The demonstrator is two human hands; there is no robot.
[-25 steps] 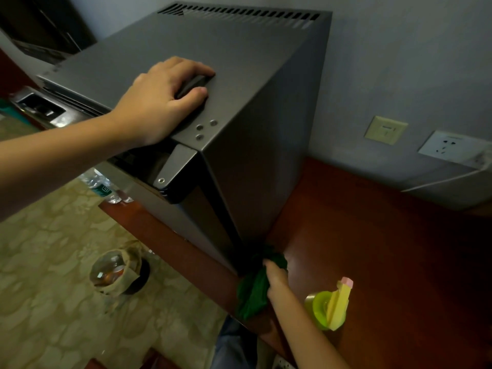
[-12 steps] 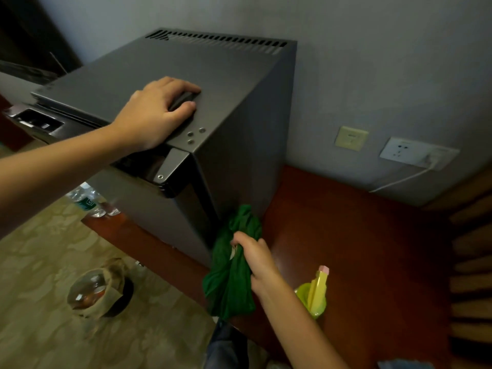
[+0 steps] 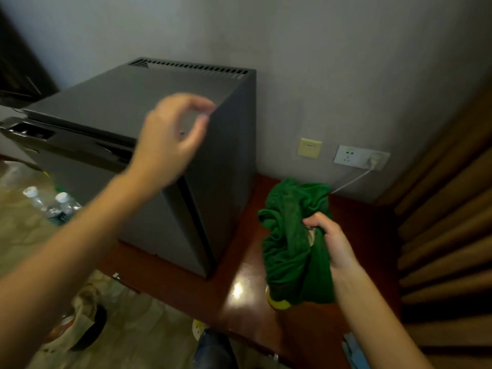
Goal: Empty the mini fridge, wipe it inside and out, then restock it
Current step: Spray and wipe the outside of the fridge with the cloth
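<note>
Left hand (image 3: 170, 139) is lifting off the mini fridge (image 3: 127, 102) top since a second ago; right hand (image 3: 332, 241) is pulling the green cloth (image 3: 290, 235) away from its right side.
Left hand is hovering, blurred, over the fridge's front-right corner, fingers loosely curled round nothing I can see; bracing probably finished. Right hand is fisting the cloth just right of the fridge, likely regathering for another pass. Cloth is hanging soft and rumpled, draping over a yellow-green bottle (image 3: 279, 304); fridge is sitting matte grey, boxy, rear-vented, on the glossy red-brown counter (image 3: 359, 235).
</note>
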